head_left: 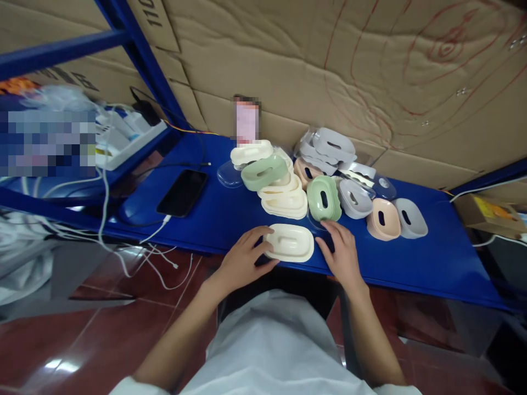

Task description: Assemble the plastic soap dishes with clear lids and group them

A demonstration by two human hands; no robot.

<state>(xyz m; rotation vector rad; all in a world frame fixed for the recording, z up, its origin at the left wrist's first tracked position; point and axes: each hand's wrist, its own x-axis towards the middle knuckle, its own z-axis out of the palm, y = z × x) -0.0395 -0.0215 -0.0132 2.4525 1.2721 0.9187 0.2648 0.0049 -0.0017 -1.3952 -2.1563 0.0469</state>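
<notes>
Cream oval tray (289,242) lies flat at the near edge of the blue desk (432,258), between both hands. Left hand (242,260) has a loose grip, fingers curled on the tray's left rim, thumb at its near edge. Right hand (341,249) lies open and flat on the desk just right of the tray, holding nothing, fingertips near the green tray (324,198). Behind: stack of cream trays (285,201) with a green one tilted on top, pink tray (383,219), grey trays (409,218). Black phone (182,192) lies well to the left, cable attached.
</notes>
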